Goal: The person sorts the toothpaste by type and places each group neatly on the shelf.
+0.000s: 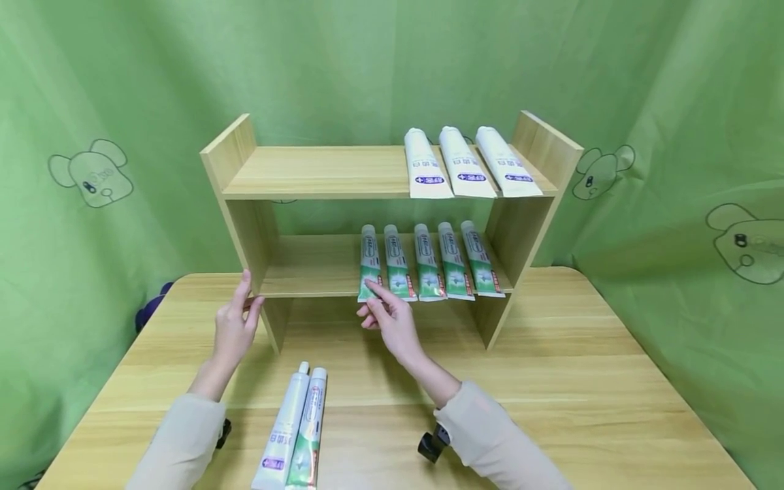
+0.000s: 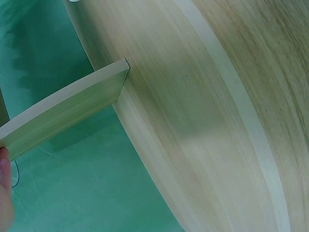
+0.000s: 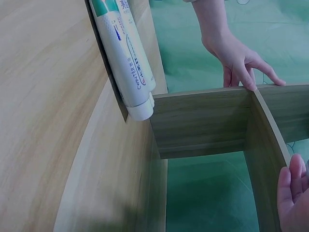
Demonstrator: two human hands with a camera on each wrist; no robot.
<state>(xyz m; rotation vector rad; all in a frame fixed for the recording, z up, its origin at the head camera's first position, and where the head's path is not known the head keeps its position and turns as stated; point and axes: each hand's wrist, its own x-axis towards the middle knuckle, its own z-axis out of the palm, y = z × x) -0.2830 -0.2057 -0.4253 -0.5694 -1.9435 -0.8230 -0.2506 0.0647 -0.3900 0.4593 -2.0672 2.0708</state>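
Observation:
In the head view, my right hand reaches to the front edge of the middle shelf board. Its extended index finger rests on the leftmost green-and-white toothpaste tube, and the thumb is at that tube's flat end. My left hand touches the front edge of the rack's left side panel, thumb and index finger spread. The right wrist view shows this left hand at the panel from outside, and fingers of the right hand by the board's edge.
Several more green-and-white tubes line the middle board to the right. Three white tubes lie on the top board. Down on the table, a white tube and a green-and-white tube lie side by side.

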